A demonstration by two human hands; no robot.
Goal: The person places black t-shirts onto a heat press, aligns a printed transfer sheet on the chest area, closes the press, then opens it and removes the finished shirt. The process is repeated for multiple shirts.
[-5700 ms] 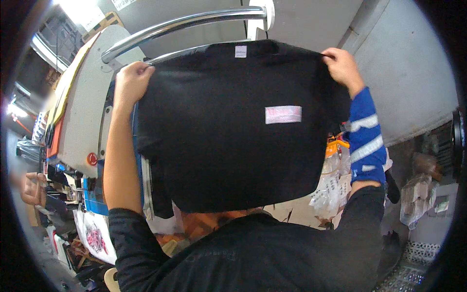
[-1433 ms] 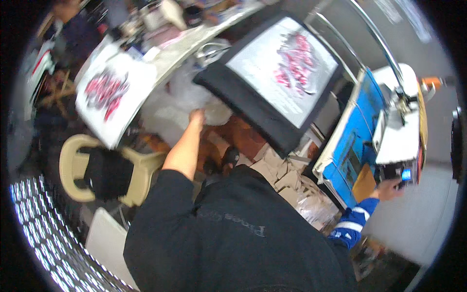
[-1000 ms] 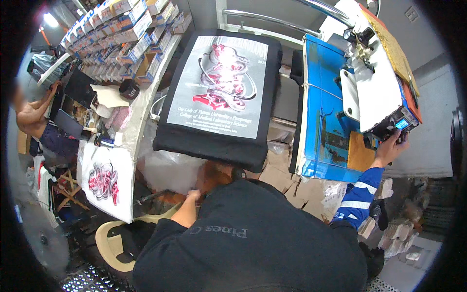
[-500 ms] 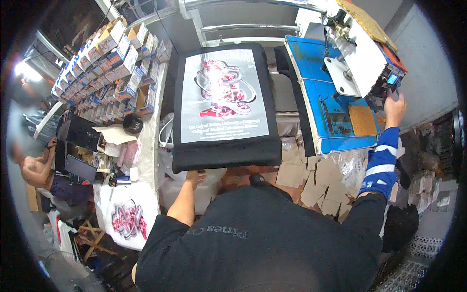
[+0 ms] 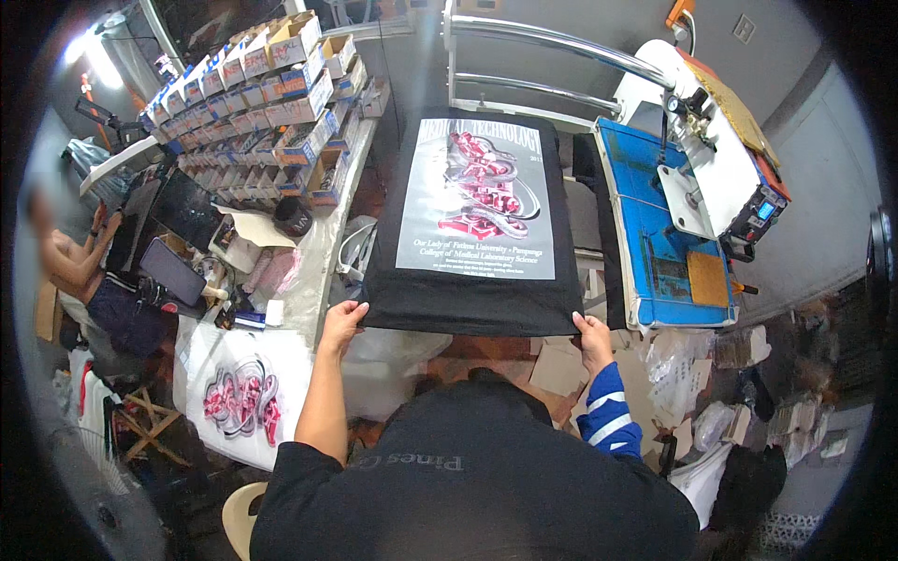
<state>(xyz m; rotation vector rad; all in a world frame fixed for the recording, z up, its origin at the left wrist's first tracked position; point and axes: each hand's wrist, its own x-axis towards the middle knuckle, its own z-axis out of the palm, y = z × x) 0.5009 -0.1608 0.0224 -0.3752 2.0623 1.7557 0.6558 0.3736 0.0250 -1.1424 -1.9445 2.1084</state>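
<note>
A black T-shirt (image 5: 486, 306) lies spread on a flat platen in front of me. Its front bears a grey printed sheet or transfer (image 5: 426, 220) with a red and white figure and white lettering. My left hand (image 5: 346, 321) pinches the shirt's near left corner. At the near right corner, my right hand (image 5: 591, 338) grips the hem between thumb and fingers, a blue-and-white sleeve on that forearm. Right of the shirt stands the heat press (image 5: 697, 201), its white arm and control box above a blue bed (image 5: 655, 280). The platen is hidden under the cloth.
Stacked cardboard boxes (image 5: 271, 89) and a black mug (image 5: 293, 217) crowd the left bench. Below them hangs a white printed sheet (image 5: 245, 397). Another person (image 5: 75, 248) sits far left. Cardboard pieces (image 5: 558, 365) and plastic bags litter the floor. A pale chair (image 5: 240, 519) is behind me.
My right hand has left the press's control box and taken the shirt's right corner. My left hand has moved to its left corner. The head view has shifted.
</note>
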